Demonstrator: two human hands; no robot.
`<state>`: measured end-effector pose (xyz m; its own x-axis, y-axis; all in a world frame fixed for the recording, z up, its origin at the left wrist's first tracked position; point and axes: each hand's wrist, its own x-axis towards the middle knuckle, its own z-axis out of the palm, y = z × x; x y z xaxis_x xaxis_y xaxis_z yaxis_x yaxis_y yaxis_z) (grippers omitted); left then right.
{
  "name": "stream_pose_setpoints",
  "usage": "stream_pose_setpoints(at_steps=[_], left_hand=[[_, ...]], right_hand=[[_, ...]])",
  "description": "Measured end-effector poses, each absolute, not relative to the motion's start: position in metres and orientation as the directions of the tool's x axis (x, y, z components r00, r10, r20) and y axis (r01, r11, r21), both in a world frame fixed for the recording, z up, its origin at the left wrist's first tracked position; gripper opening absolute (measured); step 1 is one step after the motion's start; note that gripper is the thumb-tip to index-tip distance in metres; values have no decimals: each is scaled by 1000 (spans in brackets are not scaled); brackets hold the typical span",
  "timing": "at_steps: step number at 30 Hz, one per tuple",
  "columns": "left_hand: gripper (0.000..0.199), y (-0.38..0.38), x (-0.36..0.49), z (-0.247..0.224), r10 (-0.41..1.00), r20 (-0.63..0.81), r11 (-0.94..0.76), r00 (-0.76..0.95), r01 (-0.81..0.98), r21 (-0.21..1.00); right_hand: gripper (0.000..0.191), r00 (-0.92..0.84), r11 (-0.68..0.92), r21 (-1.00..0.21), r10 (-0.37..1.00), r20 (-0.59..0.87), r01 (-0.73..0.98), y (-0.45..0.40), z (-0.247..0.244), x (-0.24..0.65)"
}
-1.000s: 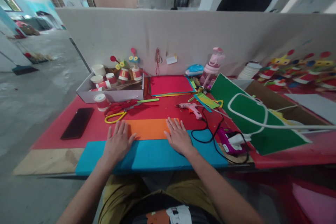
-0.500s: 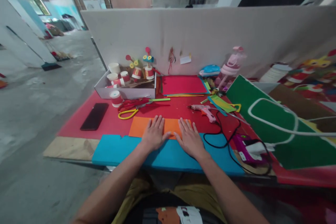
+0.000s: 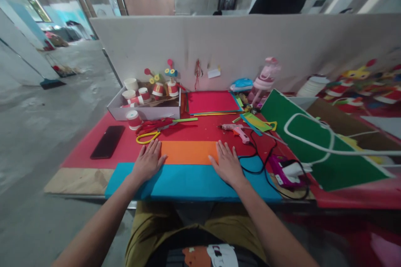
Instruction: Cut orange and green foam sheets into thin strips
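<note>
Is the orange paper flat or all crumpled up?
Flat: the orange paper shows a smooth top and straight edges, with the left hand and right hand resting at its ends.

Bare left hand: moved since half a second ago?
Yes, leftward. The bare left hand was right of the yellow looped scissors handle; now it lies just in front of that handle, at the orange rectangular sheet's left end.

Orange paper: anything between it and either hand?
Nothing visible. The left hand lies at the left end of the paper, the right hand at its right end; the glue gun lies beyond, not between.
</note>
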<state>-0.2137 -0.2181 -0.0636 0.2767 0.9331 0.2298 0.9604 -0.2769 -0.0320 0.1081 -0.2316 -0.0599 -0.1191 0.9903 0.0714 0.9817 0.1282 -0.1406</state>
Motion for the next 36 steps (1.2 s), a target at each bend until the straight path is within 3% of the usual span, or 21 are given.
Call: stream_pose_setpoints(at_steps=[3, 6, 9, 11, 13, 21, 30, 36], left_hand=[[59, -217, -200, -51, 928, 264, -276, 264, 961, 12], [57, -214, -165, -36, 886, 321, -390, 334, 912, 128], [57, -208, -123, -33, 856, 281, -509, 433, 798, 323], [59, -205, -103, -40, 877, 202, -480, 436, 783, 396], [62, -204, -96, -51, 898, 157, -438, 410, 818, 373], [67, -214, -145, -71, 875, 244, -440, 418, 897, 45], [73, -223, -211, -68, 914, 246, -334, 324, 943, -3], [65, -225, -227, -55, 921, 219, -326, 323, 945, -20]], right_hand=[[65, -163, 182, -154, 978, 130, 971, -236, -47, 96], [58, -288, 322, -202, 940, 181, 925, -231, -39, 65], [58, -421, 442, -242, 897, 136, 864, -218, -40, 31], [60, -469, 471, -237, 881, 68, 850, -210, -46, 19], [61, -493, 490, -224, 869, 47, 843, -207, -52, 17], [67, -348, 356, -214, 934, 79, 909, -214, -59, 50], [80, -242, 253, -142, 966, 86, 957, -213, -70, 96], [73, -233, 233, -140, 972, 15, 962, -215, -55, 116]])
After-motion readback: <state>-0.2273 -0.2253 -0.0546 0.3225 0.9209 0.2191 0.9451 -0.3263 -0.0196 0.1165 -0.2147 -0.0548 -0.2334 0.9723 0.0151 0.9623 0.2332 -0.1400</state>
